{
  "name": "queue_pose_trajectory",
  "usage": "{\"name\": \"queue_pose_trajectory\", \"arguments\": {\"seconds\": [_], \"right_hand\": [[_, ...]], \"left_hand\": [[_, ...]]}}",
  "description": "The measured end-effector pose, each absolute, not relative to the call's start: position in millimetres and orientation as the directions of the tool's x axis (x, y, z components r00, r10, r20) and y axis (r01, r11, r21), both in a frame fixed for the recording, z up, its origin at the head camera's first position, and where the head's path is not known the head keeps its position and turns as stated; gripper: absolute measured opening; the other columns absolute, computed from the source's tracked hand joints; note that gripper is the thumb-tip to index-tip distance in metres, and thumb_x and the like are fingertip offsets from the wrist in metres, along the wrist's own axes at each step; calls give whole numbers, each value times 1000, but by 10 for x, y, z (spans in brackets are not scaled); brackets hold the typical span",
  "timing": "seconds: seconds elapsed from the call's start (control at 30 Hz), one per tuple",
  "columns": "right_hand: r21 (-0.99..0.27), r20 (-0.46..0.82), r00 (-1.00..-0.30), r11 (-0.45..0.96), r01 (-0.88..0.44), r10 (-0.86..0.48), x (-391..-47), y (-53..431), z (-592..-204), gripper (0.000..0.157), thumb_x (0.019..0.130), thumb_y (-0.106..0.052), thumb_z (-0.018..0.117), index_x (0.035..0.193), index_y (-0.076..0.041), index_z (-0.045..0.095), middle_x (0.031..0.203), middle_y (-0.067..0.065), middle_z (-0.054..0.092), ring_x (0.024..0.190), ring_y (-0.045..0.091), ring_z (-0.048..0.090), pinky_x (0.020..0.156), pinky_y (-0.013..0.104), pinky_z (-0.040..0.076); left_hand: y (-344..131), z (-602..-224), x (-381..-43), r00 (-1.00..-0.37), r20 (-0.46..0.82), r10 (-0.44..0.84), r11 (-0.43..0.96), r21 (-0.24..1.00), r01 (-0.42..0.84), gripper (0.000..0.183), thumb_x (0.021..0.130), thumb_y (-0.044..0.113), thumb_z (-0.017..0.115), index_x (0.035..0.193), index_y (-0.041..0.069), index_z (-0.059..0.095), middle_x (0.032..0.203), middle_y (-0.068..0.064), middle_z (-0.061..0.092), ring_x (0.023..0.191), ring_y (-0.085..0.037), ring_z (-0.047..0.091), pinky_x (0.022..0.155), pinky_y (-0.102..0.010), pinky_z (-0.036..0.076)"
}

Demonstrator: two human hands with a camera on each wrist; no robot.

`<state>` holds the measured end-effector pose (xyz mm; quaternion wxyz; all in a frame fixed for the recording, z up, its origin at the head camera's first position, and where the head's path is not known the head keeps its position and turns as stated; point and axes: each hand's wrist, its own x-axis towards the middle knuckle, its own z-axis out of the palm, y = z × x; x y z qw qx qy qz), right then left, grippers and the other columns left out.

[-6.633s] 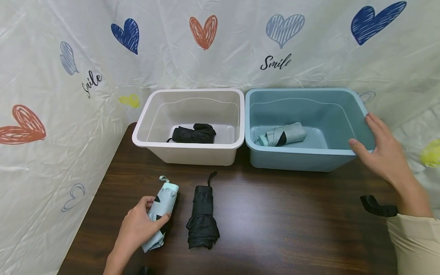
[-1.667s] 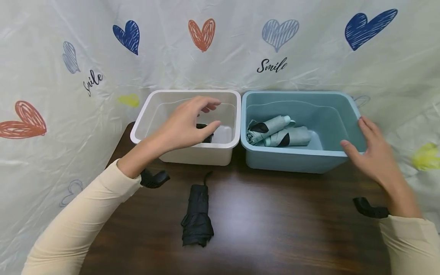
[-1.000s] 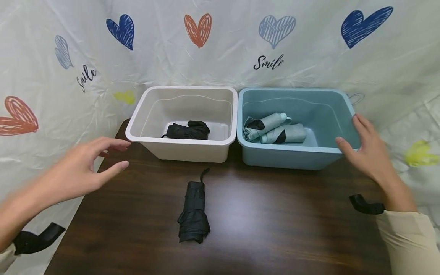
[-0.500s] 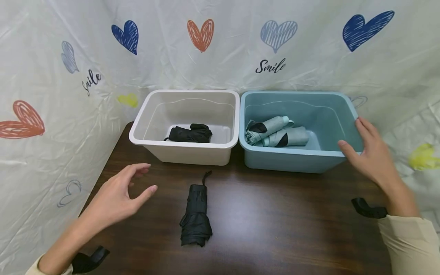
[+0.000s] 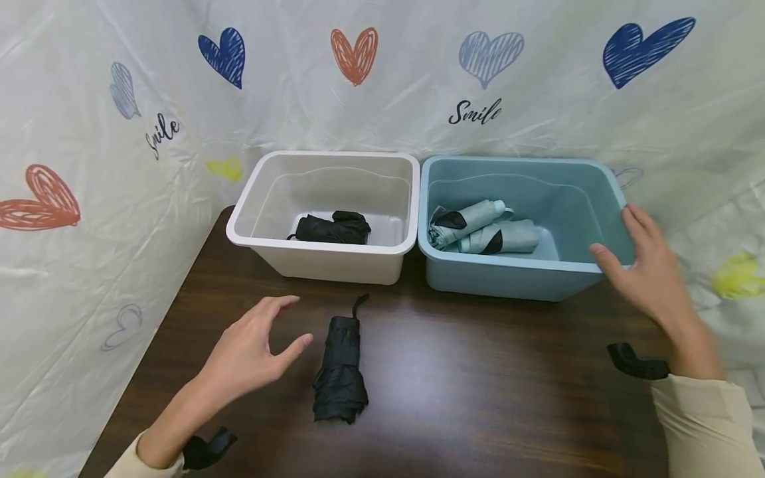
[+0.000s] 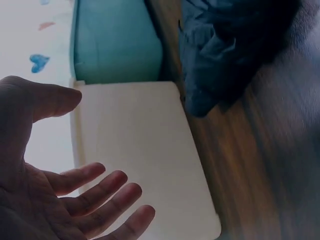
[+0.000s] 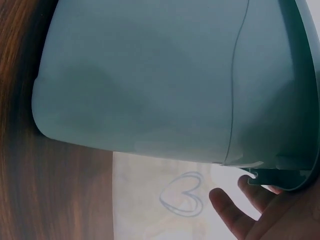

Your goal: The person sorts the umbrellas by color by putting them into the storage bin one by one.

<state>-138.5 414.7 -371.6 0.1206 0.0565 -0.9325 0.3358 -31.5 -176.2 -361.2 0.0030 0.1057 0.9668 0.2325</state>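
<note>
A folded black umbrella (image 5: 340, 372) lies on the dark wooden table, its strap loop pointing away. Just left of it hovers my left hand (image 5: 248, 345), thumb and fingers spread, with nothing held. My right hand (image 5: 648, 269) holds the right front corner of the blue bin (image 5: 496, 279), thumb over the rim and fingers along the outer side. Inside that bin are two folded light-blue umbrellas (image 5: 472, 216) (image 5: 505, 237), one leaning on the other. Another folded black umbrella (image 5: 335, 229) lies in the white bin (image 5: 335, 265).
Both bins stand side by side at the back of the table (image 5: 466, 385), against a white sheet (image 5: 406, 79) printed with hearts. The table's left edge slants past my left forearm. Black wrist mounts (image 5: 636, 360) sit on both arms.
A light-blue umbrella has gone from the table into the blue bin. My left hand has come back from over the bins, swung left, then moved toward the black umbrella. My right hand has stayed.
</note>
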Motion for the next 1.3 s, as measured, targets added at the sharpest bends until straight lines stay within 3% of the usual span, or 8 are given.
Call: {"name": "queue_pose_trajectory", "arguments": {"seconds": [0.17,0.37,0.6,0.7,1.07,1.3], "right_hand": [[-607,259,-966,776,-171,-10,-1371,4157,-3698,78,104,-30,59,168,-3,22,178,18,17,163,49,16,131,68,11],[-612,254,-967,773,-167,-8,-1389,4132,-3670,79,104,-31,58,168,-2,22,178,20,17,162,51,16,130,70,11],[-606,262,-965,776,-176,-14,-1410,4118,-3674,79,103,-31,58,167,0,23,177,20,17,162,51,16,130,70,12],[-607,252,-968,777,-168,-12,-1395,4114,-3687,79,104,-31,58,167,-1,22,178,20,16,162,52,16,129,72,12],[-604,242,-970,783,-150,1,-1386,4092,-3666,79,104,-31,57,168,-3,22,178,19,16,162,52,17,129,71,13],[-619,230,-973,773,-140,8,-1371,4096,-3666,79,104,-30,57,168,-4,21,179,16,15,162,51,15,129,71,11]], "left_hand": [[-1695,-3764,-335,-979,5,204,862,474,182,72,95,51,74,151,10,54,147,-11,63,134,-36,64,101,-61,56],[-1569,-3983,-352,-973,-147,177,877,473,88,88,95,65,67,156,6,47,155,-20,56,135,-45,61,105,-66,52],[-1445,-4172,-290,-954,-290,74,880,469,-75,104,90,78,62,158,2,41,149,-26,59,129,-47,65,103,-65,53],[-1420,-4228,-235,-944,-328,47,868,481,-124,104,89,80,61,155,1,45,146,-26,60,127,-46,66,102,-63,54],[-1330,-4379,-128,-947,-320,30,796,580,-171,88,90,69,71,146,3,54,119,-8,70,103,-20,66,90,-48,57],[-1222,-4436,-95,-946,-323,28,757,624,-191,92,86,68,76,150,5,50,122,-13,70,103,-24,68,87,-48,57]]}}
